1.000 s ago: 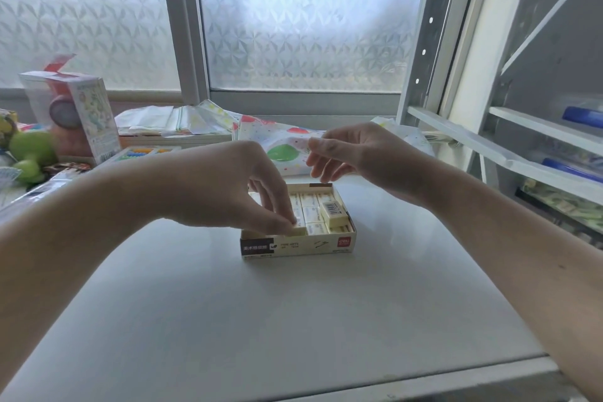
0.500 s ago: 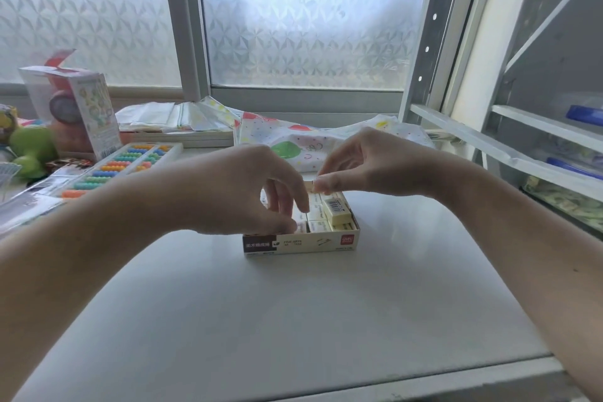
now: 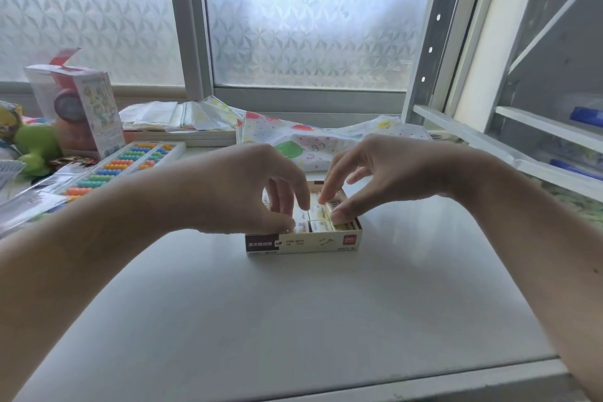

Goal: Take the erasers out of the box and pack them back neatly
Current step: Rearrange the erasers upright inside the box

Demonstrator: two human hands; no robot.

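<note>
A shallow cream and brown eraser box [image 3: 321, 243] lies open on the white table [image 3: 293, 320]. Several cream erasers [image 3: 321, 225] lie packed in rows inside it. One barcoded eraser [image 3: 334, 205] stands tilted at the box's right side, and my right hand [image 3: 381, 176] pinches it between thumb and forefinger. My left hand [image 3: 241, 192] curls down over the left part of the box, thumb at the front row and fingers behind it, gripping the erasers there. That hand hides the left rows.
A colourful bead abacus [image 3: 130, 161] lies to the left, with a toy carton [image 3: 83, 108] and green toys [image 3: 34, 147] behind it. Patterned plastic bags [image 3: 303, 137] lie behind the box under the window. A white shelf unit [image 3: 528, 147] stands at the right.
My right hand came down from above the box onto the tilted eraser and now pinches it lower in the box. My left hand stayed over the box's left part.
</note>
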